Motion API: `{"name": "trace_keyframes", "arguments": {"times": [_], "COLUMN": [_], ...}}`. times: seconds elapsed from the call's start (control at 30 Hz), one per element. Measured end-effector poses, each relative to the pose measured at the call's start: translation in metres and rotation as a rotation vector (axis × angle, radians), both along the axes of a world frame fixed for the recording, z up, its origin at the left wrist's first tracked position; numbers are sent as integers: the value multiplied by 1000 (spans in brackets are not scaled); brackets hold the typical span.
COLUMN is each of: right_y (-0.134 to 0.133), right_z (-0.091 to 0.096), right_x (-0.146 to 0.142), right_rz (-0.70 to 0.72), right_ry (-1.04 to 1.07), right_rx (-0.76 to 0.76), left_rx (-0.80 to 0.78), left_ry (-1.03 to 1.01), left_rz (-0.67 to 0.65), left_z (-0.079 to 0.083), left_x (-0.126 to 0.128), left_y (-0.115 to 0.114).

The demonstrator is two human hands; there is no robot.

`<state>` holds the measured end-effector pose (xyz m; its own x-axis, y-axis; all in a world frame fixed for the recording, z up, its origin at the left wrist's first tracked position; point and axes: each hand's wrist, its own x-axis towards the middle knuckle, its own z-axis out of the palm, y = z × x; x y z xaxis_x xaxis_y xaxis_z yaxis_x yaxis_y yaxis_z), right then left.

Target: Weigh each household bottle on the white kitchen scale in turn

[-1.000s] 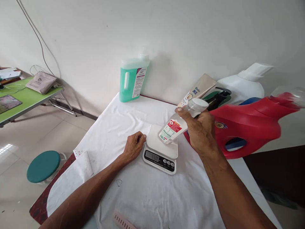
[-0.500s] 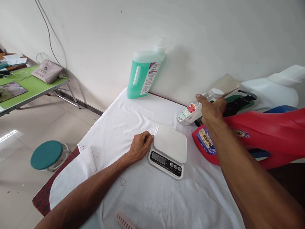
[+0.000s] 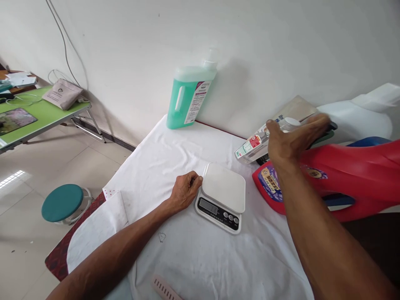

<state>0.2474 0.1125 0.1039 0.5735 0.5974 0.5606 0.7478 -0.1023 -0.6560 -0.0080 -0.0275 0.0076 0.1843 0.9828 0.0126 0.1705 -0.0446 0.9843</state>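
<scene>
My left hand (image 3: 186, 190) is closed, its curled fingers and thumb tip against the left edge of a white digital kitchen scale (image 3: 223, 187). A dark display and several round buttons line the scale's front; nothing lies on its platform. At the right, my right hand (image 3: 292, 137) is open, thumb apart and fingers stretched toward the right. It is over a clear bottle (image 3: 250, 148) with a white cap and a red and green label. The hand partly hides this tilted bottle. Just below the hand lies a large red detergent bottle (image 3: 353, 179) with a purple label.
A green liquid bottle (image 3: 190, 98) with a white pump stands by the wall. White (image 3: 359, 114) and blue bottles crowd the right side. A white cloth (image 3: 175, 254) covers the table; a pink strap (image 3: 165, 287) lies at its front. A teal stool (image 3: 62, 203) stands left.
My right hand has moved slightly right and its fingers have spread from around the clear bottle. That bottle sits a little farther right. My left hand and the scale stay put.
</scene>
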Motion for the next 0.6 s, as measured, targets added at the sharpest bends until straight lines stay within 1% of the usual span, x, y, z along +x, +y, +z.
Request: {"name": "trace_keyframes", "arguments": {"times": [0.07,0.13,0.2,0.3,0.37,0.43,0.5,0.6], "right_y": [-12,-17,-10,20,45,68,89,117], "right_z": [13,23,28,26,18,7,-6,-24], "right_x": [-21,-49,-81,-129,-161,-192,-222,-256], "right_rz": [51,174,340,515,640,768,802,712], "right_ry": [-193,-390,-433,-352,-304,-205,-41,176], "right_rx": [39,104,113,-4,-92,-168,-192,-153], "left_rx": [-3,-4,2,20,28,27,28,41], "left_ry": [3,3,5,23,30,28,23,20], "left_rz": [-1,-3,-1,12,16,10,4,7], "left_z": [-1,-1,-2,-2,-2,-2,-3,-4], "left_x": [0,0,0,0,0,0,0,0], "left_y": [0,0,1,1,1,1,1,2]}}
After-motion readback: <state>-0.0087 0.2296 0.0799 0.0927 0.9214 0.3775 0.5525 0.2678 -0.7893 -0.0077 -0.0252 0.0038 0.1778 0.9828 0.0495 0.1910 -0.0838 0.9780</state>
